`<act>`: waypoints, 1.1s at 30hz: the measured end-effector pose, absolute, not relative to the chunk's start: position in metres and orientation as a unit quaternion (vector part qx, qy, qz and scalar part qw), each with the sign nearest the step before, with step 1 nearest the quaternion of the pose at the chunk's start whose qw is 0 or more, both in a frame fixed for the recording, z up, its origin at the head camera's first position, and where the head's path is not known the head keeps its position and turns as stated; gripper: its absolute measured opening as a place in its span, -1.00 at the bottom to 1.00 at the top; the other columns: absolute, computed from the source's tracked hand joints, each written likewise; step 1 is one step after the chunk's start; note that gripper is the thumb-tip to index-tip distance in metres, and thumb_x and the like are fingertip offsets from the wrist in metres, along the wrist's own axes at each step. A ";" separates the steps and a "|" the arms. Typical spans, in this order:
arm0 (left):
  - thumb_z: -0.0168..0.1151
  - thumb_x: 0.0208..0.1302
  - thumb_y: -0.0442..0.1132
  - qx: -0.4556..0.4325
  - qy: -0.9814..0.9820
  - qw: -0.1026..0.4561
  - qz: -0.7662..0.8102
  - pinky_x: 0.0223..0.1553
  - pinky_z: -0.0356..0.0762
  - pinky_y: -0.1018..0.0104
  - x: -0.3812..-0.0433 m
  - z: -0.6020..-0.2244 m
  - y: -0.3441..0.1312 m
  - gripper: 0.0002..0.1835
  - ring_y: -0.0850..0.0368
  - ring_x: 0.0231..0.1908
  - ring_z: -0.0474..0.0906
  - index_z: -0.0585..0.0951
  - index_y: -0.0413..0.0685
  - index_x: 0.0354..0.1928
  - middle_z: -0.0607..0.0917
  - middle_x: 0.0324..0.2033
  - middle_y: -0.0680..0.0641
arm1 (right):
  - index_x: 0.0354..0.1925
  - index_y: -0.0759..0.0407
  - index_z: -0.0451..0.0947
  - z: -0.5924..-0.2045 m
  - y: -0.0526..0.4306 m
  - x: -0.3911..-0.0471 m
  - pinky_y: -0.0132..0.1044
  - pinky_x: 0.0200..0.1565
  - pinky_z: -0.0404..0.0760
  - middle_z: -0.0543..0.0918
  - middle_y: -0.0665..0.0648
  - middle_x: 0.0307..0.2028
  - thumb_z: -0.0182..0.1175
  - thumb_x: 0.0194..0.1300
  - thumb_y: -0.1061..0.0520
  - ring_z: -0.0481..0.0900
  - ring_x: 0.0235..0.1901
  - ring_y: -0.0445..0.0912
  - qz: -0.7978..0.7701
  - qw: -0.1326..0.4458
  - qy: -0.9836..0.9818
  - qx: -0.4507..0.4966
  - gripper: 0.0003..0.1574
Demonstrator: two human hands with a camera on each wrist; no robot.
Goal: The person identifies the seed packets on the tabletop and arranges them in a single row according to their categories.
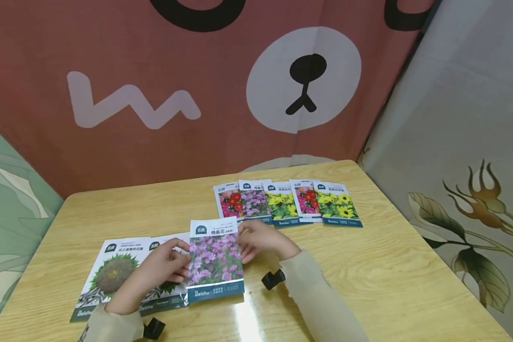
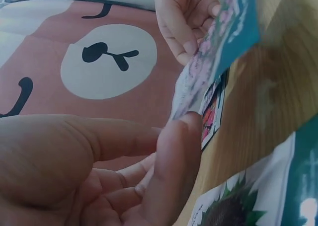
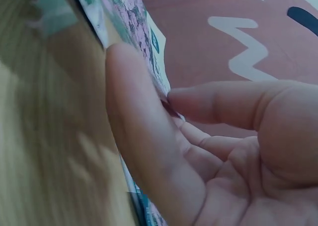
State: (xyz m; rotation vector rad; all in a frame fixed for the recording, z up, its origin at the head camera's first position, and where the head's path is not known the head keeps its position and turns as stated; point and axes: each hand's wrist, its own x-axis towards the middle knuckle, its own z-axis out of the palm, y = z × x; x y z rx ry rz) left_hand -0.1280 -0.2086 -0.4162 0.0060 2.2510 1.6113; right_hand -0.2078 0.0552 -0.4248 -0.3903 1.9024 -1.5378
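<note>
A seed packet with pink-purple flowers (image 1: 215,259) is held up off the table between both hands, its front facing the head camera. My left hand (image 1: 164,263) pinches its left edge between thumb and fingers. At the opposite edge, my right hand (image 1: 262,240) grips the packet, and the right wrist view shows its thumb and finger (image 3: 144,112) meeting there. Beneath the left forearm lie two sunflower seed packets, one (image 1: 117,268) at far left and another (image 1: 162,301) partly covered by the hand.
Along the back of the wooden table (image 1: 346,275), several flower seed packets overlap in a row, with a yellow-flower packet (image 1: 337,204) at the right end. A bear-print cloth (image 1: 222,142) hangs behind the table. Floral cloth (image 1: 444,142) hangs at the right.
</note>
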 end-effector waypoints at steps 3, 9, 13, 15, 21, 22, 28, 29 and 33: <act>0.07 0.35 -0.31 -0.005 0.805 0.193 0.561 -0.49 0.66 0.14 -0.128 -0.418 -0.210 -0.69 -0.01 -0.50 0.62 0.34 -0.32 0.04 0.60 -0.49 -0.17 | -0.23 0.37 0.39 -0.429 0.052 -0.207 -0.07 -0.46 0.68 0.57 0.31 -0.51 0.04 0.31 0.29 0.62 -0.63 0.04 -0.577 0.328 0.735 -0.139 -0.89; 0.09 0.33 -0.34 -0.020 0.830 0.191 0.524 -0.54 0.64 0.19 -0.128 -0.419 -0.208 -0.74 0.05 -0.58 0.60 0.38 -0.33 -0.02 0.58 -0.54 -0.17 | -0.30 0.38 0.40 -0.435 0.046 -0.204 -0.08 -0.48 0.68 0.59 0.32 -0.53 0.07 0.28 0.33 0.62 -0.65 0.03 -0.576 0.327 0.737 -0.133 -0.93; 0.11 0.30 -0.36 -0.044 0.857 0.172 0.484 -0.58 0.63 0.23 -0.127 -0.419 -0.206 -0.83 0.07 -0.63 0.58 0.44 -0.28 -0.12 0.56 -0.57 -0.15 | -0.25 0.37 0.43 -0.438 0.042 -0.203 -0.10 -0.47 0.68 0.61 0.33 -0.51 0.11 0.27 0.32 0.62 -0.65 0.02 -0.580 0.324 0.737 -0.123 -0.90; 0.12 0.30 -0.36 -0.051 0.867 0.164 0.467 -0.59 0.62 0.24 -0.127 -0.419 -0.204 -0.86 0.08 -0.64 0.57 0.45 -0.26 -0.16 0.56 -0.57 -0.14 | -0.24 0.36 0.45 -0.440 0.040 -0.202 -0.10 -0.47 0.68 0.62 0.32 -0.51 0.13 0.26 0.31 0.62 -0.65 0.01 -0.582 0.321 0.738 -0.116 -0.89; 0.13 0.29 -0.36 -0.053 0.884 0.155 0.437 -0.60 0.60 0.28 -0.126 -0.421 -0.204 -0.88 0.11 -0.64 0.56 0.46 -0.23 -0.18 0.55 -0.57 -0.11 | -0.27 0.34 0.45 -0.447 0.035 -0.202 -0.13 -0.50 0.68 0.62 0.31 -0.55 0.14 0.28 0.29 0.61 -0.69 -0.03 -0.585 0.308 0.744 -0.095 -0.91; 0.13 0.29 -0.35 -0.053 0.886 0.154 0.435 -0.60 0.60 0.28 -0.125 -0.422 -0.204 -0.88 0.11 -0.64 0.56 0.46 -0.23 -0.17 0.55 -0.57 -0.11 | -0.28 0.34 0.45 -0.448 0.034 -0.202 -0.13 -0.51 0.68 0.61 0.30 -0.56 0.14 0.28 0.29 0.60 -0.69 -0.03 -0.585 0.304 0.746 -0.094 -0.91; 0.15 0.27 -0.37 -0.054 0.890 0.156 0.426 -0.61 0.60 0.30 -0.126 -0.424 -0.204 -0.83 0.12 -0.65 0.56 0.45 -0.26 -0.13 0.55 -0.57 -0.11 | -0.31 0.30 0.48 -0.455 0.031 -0.202 -0.17 -0.57 0.66 0.60 0.28 -0.59 0.14 0.30 0.25 0.60 -0.71 -0.04 -0.575 0.287 0.760 -0.094 -0.91; 0.15 0.27 -0.37 -0.055 0.890 0.157 0.425 -0.61 0.60 0.30 -0.126 -0.424 -0.203 -0.82 0.12 -0.65 0.56 0.45 -0.27 -0.12 0.55 -0.57 -0.11 | -0.31 0.30 0.48 -0.456 0.031 -0.203 -0.18 -0.58 0.66 0.60 0.27 -0.60 0.14 0.30 0.25 0.60 -0.71 -0.04 -0.573 0.286 0.762 -0.095 -0.91; 0.16 0.26 -0.38 -0.054 0.893 0.157 0.419 -0.60 0.60 0.31 -0.127 -0.423 -0.203 -0.77 0.13 -0.65 0.56 0.45 -0.31 -0.08 0.55 -0.57 -0.11 | -0.32 0.29 0.48 -0.458 0.031 -0.203 -0.19 -0.60 0.65 0.60 0.26 -0.61 0.13 0.31 0.23 0.59 -0.72 -0.04 -0.570 0.284 0.765 -0.095 -0.89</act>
